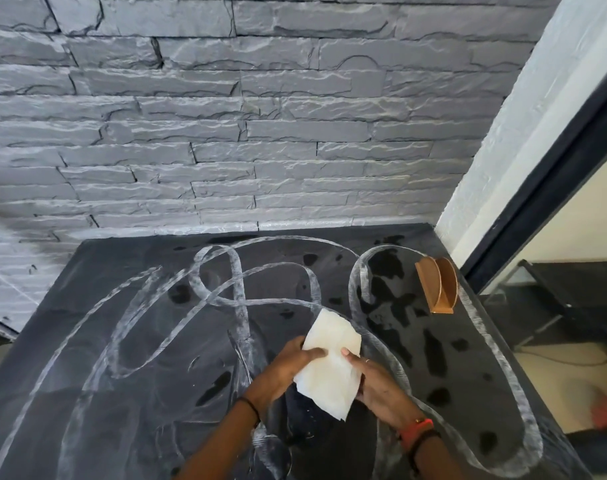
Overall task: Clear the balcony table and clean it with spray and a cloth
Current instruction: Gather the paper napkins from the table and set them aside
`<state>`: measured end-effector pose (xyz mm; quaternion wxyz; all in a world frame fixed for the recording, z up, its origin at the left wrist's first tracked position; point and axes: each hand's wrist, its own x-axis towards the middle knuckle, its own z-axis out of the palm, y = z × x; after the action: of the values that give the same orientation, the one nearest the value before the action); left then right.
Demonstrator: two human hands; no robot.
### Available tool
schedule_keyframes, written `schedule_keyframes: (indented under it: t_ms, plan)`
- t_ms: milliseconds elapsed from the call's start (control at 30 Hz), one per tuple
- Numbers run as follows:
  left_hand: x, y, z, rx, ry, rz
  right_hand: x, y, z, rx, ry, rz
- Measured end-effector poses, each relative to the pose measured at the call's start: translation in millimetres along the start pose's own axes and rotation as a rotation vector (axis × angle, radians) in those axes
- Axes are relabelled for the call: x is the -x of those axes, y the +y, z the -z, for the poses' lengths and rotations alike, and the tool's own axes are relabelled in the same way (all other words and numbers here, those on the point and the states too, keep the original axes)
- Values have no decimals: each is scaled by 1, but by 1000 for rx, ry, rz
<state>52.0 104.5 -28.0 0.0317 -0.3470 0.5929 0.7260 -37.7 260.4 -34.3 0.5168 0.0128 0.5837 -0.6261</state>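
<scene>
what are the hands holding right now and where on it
Both hold the white cloth: the left hand grips its left edge, the right hand its right edge, thumbs on top.

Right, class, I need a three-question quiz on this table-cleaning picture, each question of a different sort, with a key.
1. True or false: the left hand and right hand both grip the cloth.
2. Where on the table does the holder stand? A: near left corner. B: far right side. C: centre.
3. Fill in: the looping streaks on the table are ____ in colour.
Key: 1 true; 2 B; 3 white.
</scene>
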Motion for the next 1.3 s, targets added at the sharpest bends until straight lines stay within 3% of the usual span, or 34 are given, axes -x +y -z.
schedule_keyframes:
  t_ms: [167, 567, 967, 1300]
  plan:
    - [-16, 21, -23, -40, -48, -24, 0, -13, 25, -196, 32, 70]
    - [-90, 69, -133, -133, -13, -62, 5, -106, 129, -58, 333, 296]
    - [-183, 109, -226, -372, 169, -143, -39, -229, 248, 718, 639, 393]
    - [-210, 112, -253, -401, 188, -137, -85, -254, 244, 1029, 554, 305]
